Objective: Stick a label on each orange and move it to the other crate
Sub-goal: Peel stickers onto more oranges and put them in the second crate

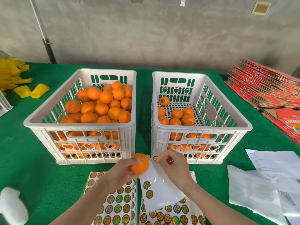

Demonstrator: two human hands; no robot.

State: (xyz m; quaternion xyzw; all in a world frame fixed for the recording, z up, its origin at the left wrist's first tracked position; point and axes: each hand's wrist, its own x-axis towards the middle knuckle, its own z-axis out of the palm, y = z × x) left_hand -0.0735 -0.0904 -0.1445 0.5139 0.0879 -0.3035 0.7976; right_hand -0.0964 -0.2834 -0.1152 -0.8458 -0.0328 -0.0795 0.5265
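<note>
My left hand (121, 172) grips an orange (140, 163) in front of the two white crates. My right hand (172, 164) pinches a round gold label (155, 159) at the lifted top edge of a white sticker sheet (158, 190), just right of the orange. The left crate (81, 125) is piled with several oranges. The right crate (203, 127) holds fewer oranges, some showing labels. Under my forearms lie sheets of round holographic labels (116, 208).
Green cloth covers the table (32, 159). Loose white papers (266, 184) lie at the right. Flat red cartons (266, 88) are stacked at the far right. Yellow foam nets (14, 78) sit at the far left, and white foam (11, 207) lies at the near left.
</note>
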